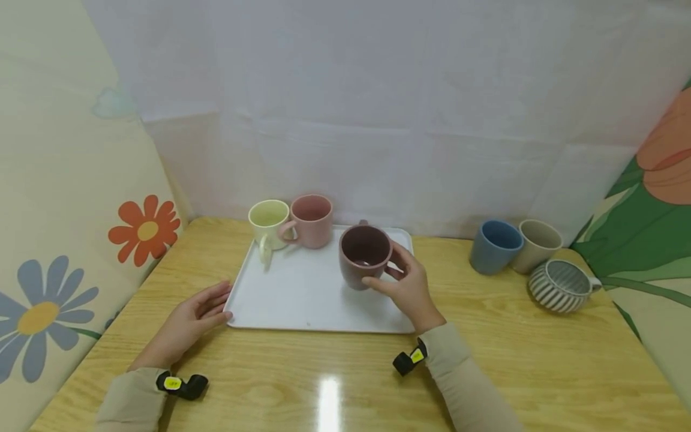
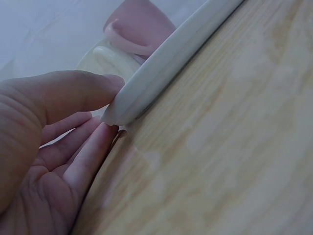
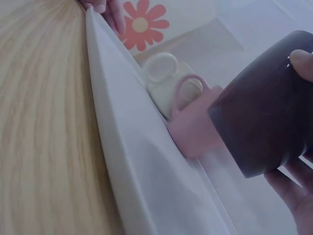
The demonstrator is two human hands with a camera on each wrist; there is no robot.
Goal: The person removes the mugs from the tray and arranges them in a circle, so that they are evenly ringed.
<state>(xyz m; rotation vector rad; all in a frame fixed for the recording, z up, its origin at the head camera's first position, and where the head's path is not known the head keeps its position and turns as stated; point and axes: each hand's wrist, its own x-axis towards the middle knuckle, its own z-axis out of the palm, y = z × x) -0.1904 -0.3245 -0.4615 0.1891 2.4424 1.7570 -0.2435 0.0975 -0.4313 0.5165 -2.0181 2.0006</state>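
Observation:
My right hand point(image 1: 407, 288) grips a dark maroon mug point(image 1: 357, 273) by its side, thumb toward the near side and fingers round the right. In the right wrist view the mug point(image 3: 264, 107) is tilted, its base above the white tray point(image 3: 142, 161). The mug's handle points to the back. My left hand point(image 1: 189, 318) pinches the near left corner of the white tray point(image 1: 291, 306), thumb on the rim and fingertips under the corner. At the tray's back left stand a pale yellow-green mug point(image 1: 268, 231) and a pink mug point(image 1: 315, 225), side by side.
On the wooden table point(image 1: 259, 384), to the right of the tray, stand a blue cup point(image 1: 493, 249), a beige cup point(image 1: 537, 246) and a striped grey-and-white mug point(image 1: 558, 291). A white cloth point(image 1: 378, 162) hangs behind, with flowered cloths at both sides.

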